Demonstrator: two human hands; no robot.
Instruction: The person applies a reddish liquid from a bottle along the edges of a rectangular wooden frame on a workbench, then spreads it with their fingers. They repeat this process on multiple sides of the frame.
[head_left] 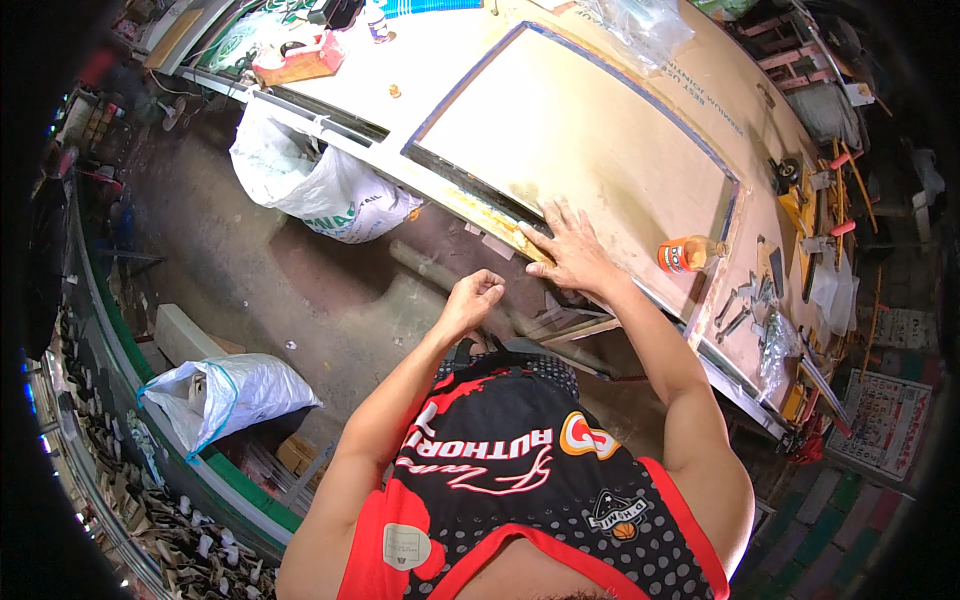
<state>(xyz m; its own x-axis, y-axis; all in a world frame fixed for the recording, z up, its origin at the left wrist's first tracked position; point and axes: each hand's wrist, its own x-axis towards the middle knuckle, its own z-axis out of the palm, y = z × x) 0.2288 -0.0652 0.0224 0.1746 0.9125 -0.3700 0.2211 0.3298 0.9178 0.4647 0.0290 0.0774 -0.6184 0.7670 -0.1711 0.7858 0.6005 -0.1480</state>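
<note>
A large pale board (610,120) lies on the bench, with a dark-bordered rectangular panel (575,130) along its near edge. My right hand (565,250) rests spread on that edge, over a yellowish strip (488,217) beside a dark slot. My left hand (475,300) is below and left of it, off the board, fingers curled together; I cannot make out anything in them. A jar with an orange label (680,256) stands on the board right of my right hand. Metal tools (740,310) and crumpled plastic lie at the board's right end.
A white sack (270,150) hangs under the bench's left side; another (215,400) sits lower left by a green-edged ledge (130,340). A red-and-white box (295,62) and small items sit at the back left. Yellow tools (800,210) with red handles lie at right.
</note>
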